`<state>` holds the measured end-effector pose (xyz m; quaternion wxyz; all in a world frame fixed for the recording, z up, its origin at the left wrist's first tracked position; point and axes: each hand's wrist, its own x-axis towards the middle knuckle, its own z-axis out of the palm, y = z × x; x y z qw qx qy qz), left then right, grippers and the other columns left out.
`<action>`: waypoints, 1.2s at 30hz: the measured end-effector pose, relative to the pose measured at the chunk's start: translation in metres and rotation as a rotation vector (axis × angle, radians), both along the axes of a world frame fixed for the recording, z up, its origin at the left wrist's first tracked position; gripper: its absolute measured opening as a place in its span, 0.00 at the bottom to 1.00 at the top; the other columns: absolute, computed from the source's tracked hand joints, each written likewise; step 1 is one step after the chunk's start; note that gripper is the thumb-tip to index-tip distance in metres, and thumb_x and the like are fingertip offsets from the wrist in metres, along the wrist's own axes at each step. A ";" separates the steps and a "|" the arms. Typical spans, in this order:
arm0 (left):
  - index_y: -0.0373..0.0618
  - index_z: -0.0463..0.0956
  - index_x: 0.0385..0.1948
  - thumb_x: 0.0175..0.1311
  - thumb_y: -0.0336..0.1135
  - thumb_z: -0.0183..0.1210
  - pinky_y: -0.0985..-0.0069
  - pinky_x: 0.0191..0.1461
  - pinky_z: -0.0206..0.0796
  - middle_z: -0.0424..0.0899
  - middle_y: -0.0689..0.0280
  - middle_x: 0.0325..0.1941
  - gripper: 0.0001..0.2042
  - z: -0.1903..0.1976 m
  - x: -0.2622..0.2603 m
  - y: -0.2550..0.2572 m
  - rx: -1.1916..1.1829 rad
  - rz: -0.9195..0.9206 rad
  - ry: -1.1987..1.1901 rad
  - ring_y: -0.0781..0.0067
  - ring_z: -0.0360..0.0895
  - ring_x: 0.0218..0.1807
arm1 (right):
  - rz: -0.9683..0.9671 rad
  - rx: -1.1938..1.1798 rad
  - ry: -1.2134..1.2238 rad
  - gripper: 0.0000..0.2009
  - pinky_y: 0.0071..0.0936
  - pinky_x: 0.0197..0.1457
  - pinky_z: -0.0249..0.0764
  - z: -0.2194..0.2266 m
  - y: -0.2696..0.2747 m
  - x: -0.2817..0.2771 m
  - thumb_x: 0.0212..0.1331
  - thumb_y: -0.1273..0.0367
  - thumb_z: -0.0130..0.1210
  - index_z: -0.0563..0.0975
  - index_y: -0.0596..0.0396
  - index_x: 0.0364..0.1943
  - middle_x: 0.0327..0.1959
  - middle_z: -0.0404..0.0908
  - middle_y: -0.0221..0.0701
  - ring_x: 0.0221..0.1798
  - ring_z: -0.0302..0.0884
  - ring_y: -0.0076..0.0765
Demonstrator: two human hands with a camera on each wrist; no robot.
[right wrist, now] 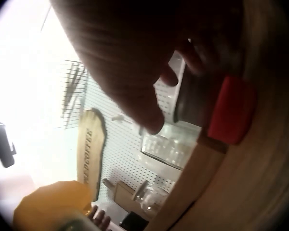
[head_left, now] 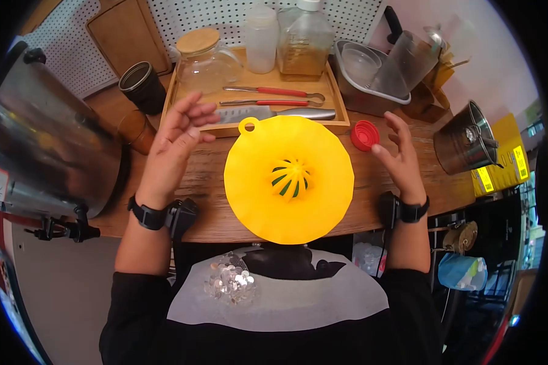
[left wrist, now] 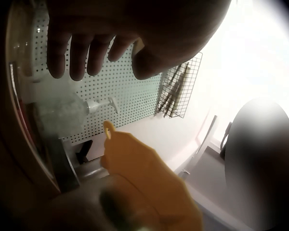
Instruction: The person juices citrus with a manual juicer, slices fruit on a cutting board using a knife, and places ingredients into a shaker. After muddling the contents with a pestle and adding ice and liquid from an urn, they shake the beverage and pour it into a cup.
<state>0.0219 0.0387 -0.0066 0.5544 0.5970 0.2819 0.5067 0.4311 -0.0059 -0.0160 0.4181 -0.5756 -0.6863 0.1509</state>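
Observation:
A yellow, wavy-edged silicone lid (head_left: 249,188) with a ring tab and a slotted, ribbed centre faces up in the middle. Dark green shows through its slots; in the left wrist view a blurred clear and green shape lies under the lid (left wrist: 139,161). To its left my left hand (head_left: 179,137) is raised, fingers loosely spread, holding nothing. On the other side my right hand (head_left: 402,155) hovers, relaxed and holding nothing, its thumb near a red ridged cap (head_left: 365,135) on the table. From the right wrist, the cap (right wrist: 232,110) appears beyond the fingers.
Behind is a wooden tray (head_left: 341,127) with a knife (head_left: 304,114), red-handled tongs (head_left: 274,92), a glass pitcher (head_left: 204,67) and bottles. At left stands a large metal container (head_left: 49,134); at right, a metal bucket (head_left: 460,143) and a plastic bin (head_left: 371,94).

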 end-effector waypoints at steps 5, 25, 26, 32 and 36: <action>0.43 0.58 0.68 0.65 0.28 0.52 0.71 0.64 0.63 0.71 0.58 0.62 0.27 -0.027 0.005 0.002 -0.086 -0.086 0.004 0.66 0.70 0.63 | 0.462 0.040 0.066 0.40 0.43 0.71 0.56 0.027 -0.026 -0.034 0.45 0.55 0.70 0.66 0.46 0.66 0.70 0.58 0.44 0.72 0.57 0.49; 0.42 0.66 0.62 0.46 0.34 0.75 0.67 0.66 0.64 0.74 0.60 0.63 0.37 -0.028 0.046 -0.015 0.210 -0.593 0.214 0.63 0.71 0.63 | 0.638 0.276 -0.131 0.26 0.38 0.61 0.70 0.020 -0.025 -0.082 0.47 0.59 0.70 0.78 0.44 0.53 0.64 0.69 0.45 0.61 0.71 0.55; 0.42 0.70 0.60 0.46 0.35 0.75 0.67 0.64 0.66 0.76 0.60 0.61 0.35 -0.028 0.048 -0.017 0.259 -0.559 0.240 0.62 0.73 0.61 | 0.628 0.299 -0.144 0.25 0.39 0.61 0.70 0.019 -0.024 -0.082 0.48 0.59 0.69 0.78 0.45 0.53 0.63 0.69 0.45 0.60 0.72 0.55; 0.43 0.64 0.64 0.45 0.36 0.75 0.68 0.68 0.61 0.71 0.59 0.65 0.41 -0.018 0.053 -0.028 -0.275 -0.601 0.193 0.63 0.69 0.65 | 0.576 0.363 -0.047 0.23 0.38 0.61 0.70 0.026 -0.024 -0.082 0.50 0.64 0.68 0.78 0.51 0.51 0.62 0.70 0.47 0.61 0.71 0.55; 0.48 0.34 0.74 0.38 0.40 0.79 0.67 0.76 0.42 0.52 0.55 0.75 0.64 -0.034 0.046 -0.020 0.016 -0.525 0.288 0.60 0.51 0.75 | 0.420 0.489 0.250 0.20 0.36 0.65 0.69 0.031 -0.017 -0.071 0.57 0.67 0.63 0.77 0.54 0.54 0.62 0.70 0.47 0.64 0.70 0.48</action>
